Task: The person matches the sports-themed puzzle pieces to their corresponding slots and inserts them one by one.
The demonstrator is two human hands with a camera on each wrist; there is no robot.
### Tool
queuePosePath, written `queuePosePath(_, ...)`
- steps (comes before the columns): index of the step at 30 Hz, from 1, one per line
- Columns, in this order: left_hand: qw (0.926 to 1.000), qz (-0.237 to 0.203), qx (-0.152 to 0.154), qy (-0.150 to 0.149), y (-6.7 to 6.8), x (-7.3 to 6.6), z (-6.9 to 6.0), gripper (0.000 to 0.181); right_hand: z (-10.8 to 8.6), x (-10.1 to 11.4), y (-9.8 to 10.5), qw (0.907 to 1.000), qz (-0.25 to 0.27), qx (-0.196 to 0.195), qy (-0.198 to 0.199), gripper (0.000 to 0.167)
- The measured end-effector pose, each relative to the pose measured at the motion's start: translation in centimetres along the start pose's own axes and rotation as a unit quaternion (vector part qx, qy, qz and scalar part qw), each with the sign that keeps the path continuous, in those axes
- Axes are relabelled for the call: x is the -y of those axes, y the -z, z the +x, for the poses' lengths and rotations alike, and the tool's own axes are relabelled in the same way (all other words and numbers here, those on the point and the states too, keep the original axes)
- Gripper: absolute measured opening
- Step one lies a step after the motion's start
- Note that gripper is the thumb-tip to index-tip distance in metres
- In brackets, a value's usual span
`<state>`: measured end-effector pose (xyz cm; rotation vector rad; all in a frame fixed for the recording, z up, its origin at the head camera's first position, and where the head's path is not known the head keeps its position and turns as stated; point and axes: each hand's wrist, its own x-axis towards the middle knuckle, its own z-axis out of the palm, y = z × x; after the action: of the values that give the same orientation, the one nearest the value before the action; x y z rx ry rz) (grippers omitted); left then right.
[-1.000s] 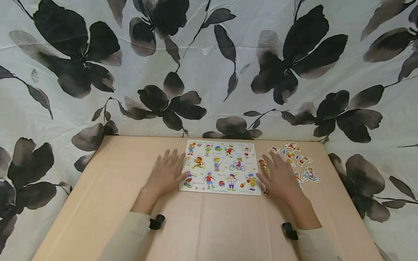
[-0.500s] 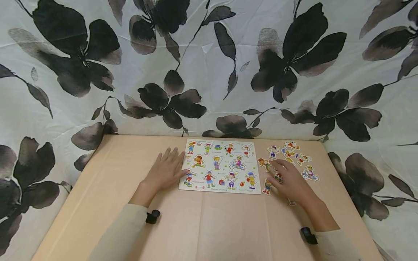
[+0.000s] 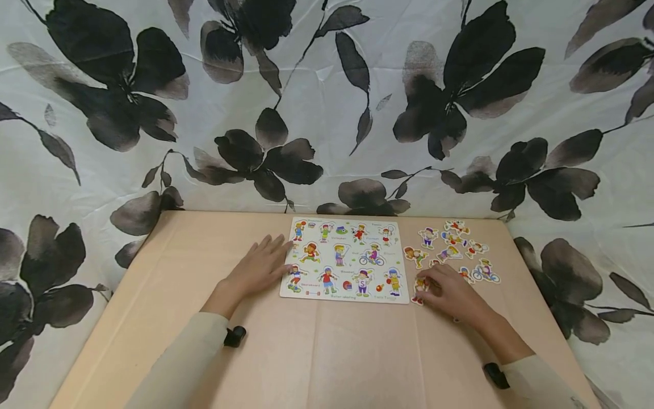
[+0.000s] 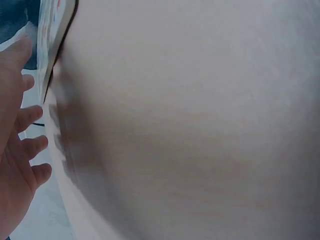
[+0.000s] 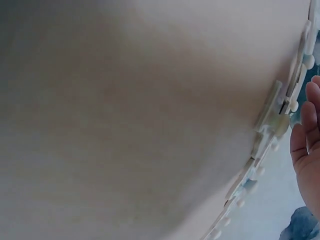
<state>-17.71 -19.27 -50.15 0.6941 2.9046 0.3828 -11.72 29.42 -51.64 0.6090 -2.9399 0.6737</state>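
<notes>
A white peg puzzle board (image 3: 352,261) printed with cartoon children playing sports lies at the far middle of the table. My left hand (image 3: 258,270) rests at its left edge, fingers spread, the fingertips touching the rim; the left wrist view shows this hand (image 4: 17,135) beside the board's edge (image 4: 52,40). Right of the board, my right hand (image 3: 449,289) has curled fingers and pinches a small puzzle piece (image 3: 419,284), which the fingers partly cover. Only the lower fingers of the right hand (image 5: 307,135) show in the right wrist view; the pinch itself is out of sight there.
Several loose cut-out pieces lie beyond the right hand, among them a cyclist piece (image 3: 485,271) and a purple-clad figure (image 3: 427,237). Their small pegs (image 5: 308,61) point up. A pale wooden table (image 3: 357,352) ends at a floral cloth (image 3: 357,113) behind.
My right hand has drawn back from spread over the loose pieces, curled its fingers and come down to the piece beside the board. The left hand has stayed nearly still.
</notes>
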Motion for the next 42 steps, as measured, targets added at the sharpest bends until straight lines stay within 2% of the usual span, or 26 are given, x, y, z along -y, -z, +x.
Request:
queuePosePath(8, 0.9998, 0.002, 0.011, -0.019, -0.4, 0.6, -0.2, 0.066, 0.5, 0.2, -0.4, 0.9998, -0.012, 0.011, 0.012, 0.020)
queuePosePath(17, 0.9996, -0.001, 0.010, -0.027, -0.1, 0.6, -0.2, 0.066, 0.6, 0.6, 0.1, 0.9992, -0.022, 0.034, -0.005, 0.013)
queuePosePath(26, 0.9992, 0.013, 0.004, -0.038, -0.1, 0.8, 0.0, 0.066, 1.2, 1.1, 0.7, 0.9996, -0.016, 0.024, 0.000, 0.013)
queuePosePath(37, 0.9990, 0.013, 0.020, -0.037, 0.4, 1.0, -0.1, 0.068, 4.9, 2.9, 0.8, 0.9989, -0.013, 0.013, 0.044, 0.011)
queuePosePath(42, 0.9990, 0.010, 0.024, -0.037, 0.2, 1.0, -0.1, 0.069, 7.1, 4.3, 0.6, 0.9990, -0.003, 0.030, 0.033, 0.010)
